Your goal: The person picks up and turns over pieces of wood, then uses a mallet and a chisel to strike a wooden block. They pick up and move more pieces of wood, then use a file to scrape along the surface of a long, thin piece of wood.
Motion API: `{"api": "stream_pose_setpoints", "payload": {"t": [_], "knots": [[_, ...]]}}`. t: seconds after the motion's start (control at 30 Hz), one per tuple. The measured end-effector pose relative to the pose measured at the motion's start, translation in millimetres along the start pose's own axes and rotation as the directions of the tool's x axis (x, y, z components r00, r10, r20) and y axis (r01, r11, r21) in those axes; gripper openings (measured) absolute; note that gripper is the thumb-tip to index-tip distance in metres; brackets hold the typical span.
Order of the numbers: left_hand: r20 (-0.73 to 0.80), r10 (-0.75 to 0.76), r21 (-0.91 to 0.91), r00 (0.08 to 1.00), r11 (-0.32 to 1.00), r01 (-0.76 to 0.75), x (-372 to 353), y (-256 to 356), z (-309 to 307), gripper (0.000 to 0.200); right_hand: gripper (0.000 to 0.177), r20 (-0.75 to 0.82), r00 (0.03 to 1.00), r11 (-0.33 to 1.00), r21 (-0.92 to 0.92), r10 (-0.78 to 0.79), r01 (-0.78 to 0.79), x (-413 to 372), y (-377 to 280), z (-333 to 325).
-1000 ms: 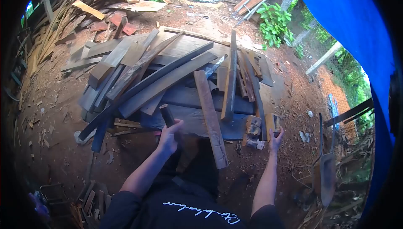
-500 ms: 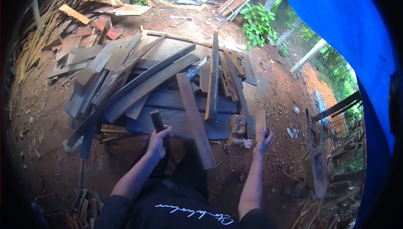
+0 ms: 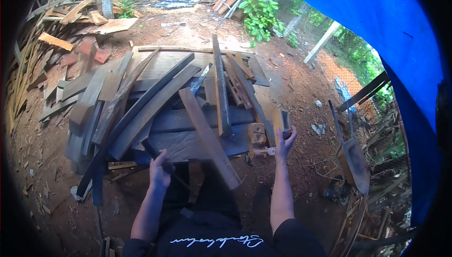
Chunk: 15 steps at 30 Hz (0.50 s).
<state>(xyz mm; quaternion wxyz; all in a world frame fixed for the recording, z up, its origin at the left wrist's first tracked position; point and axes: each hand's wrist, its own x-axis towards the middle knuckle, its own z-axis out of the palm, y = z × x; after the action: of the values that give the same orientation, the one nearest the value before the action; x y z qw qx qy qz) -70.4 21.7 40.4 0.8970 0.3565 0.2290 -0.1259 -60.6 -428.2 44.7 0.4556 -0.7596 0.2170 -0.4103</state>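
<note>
My left hand (image 3: 161,168) is closed around a dark stick (image 3: 149,148), which leans up and to the left at the near edge of the wood pile. My right hand (image 3: 285,143) grips a short, light brown wood block (image 3: 278,119) between thumb and fingers. Its darker end face shows at the right. Just left of that hand sits a notched, orange-brown block (image 3: 257,139) at the corner of a broad dark board (image 3: 202,143). Between my hands a long brown plank (image 3: 207,134) slants across the board and sticks out past its near edge.
Several long planks (image 3: 155,106) lie crossed over the pile. A wheelbarrow (image 3: 355,163) stands on the ground at the right. Scrap wood (image 3: 89,45) is heaped at the back left. A blue tarp (image 3: 376,17) hangs at the upper right, near a wire fence.
The camera view has turned to the right. My right hand has raised and tilted the wood block, so its end face shows. The stick in my left hand now leans further left and sits lower.
</note>
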Motion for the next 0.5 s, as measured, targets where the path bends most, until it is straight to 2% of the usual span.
{"api": "stream_pose_setpoints", "payload": {"t": [0.17,0.23,0.27,0.3,0.37,0.43,0.5], "knots": [[-0.024,0.028,-0.016,0.999,0.999,-0.028,-1.5,2.6,9.9,0.02,0.073,0.012,1.0,0.992,-0.121,0.029,-0.027,40.5,72.7,-16.0],[-0.026,0.02,0.006,0.999,1.0,-0.02,-2.2,-1.6,16.6,0.019,0.076,0.202,0.978,0.994,-0.103,0.056,-0.036,37.7,95.3,-14.2],[-0.026,0.011,0.018,1.0,1.0,-0.01,-2.6,-5.0,19.6,0.019,0.079,0.262,0.964,0.982,-0.189,0.036,0.015,30.3,92.1,-13.4],[-0.028,0.0,0.032,1.0,1.0,0.001,-3.0,-7.5,23.3,0.019,0.079,0.25,0.967,0.982,-0.191,0.051,-0.003,27.3,92.4,-15.2],[-0.011,0.0,0.064,1.0,0.998,0.001,-3.9,-13.1,37.4,0.018,0.081,0.326,0.942,0.988,-0.151,0.08,-0.031,27.8,91.4,-19.0],[0.014,-0.008,0.096,1.0,0.995,0.007,-6.8,-21.0,56.2,0.018,0.083,0.335,0.938,0.979,-0.203,0.089,-0.021,28.4,84.7,-26.3],[0.127,0.011,0.134,0.992,0.991,-0.028,-10.9,-27.8,84.6,0.02,0.084,0.382,0.919,0.932,-0.359,0.093,0.055,29.0,79.0,-31.5]]}}
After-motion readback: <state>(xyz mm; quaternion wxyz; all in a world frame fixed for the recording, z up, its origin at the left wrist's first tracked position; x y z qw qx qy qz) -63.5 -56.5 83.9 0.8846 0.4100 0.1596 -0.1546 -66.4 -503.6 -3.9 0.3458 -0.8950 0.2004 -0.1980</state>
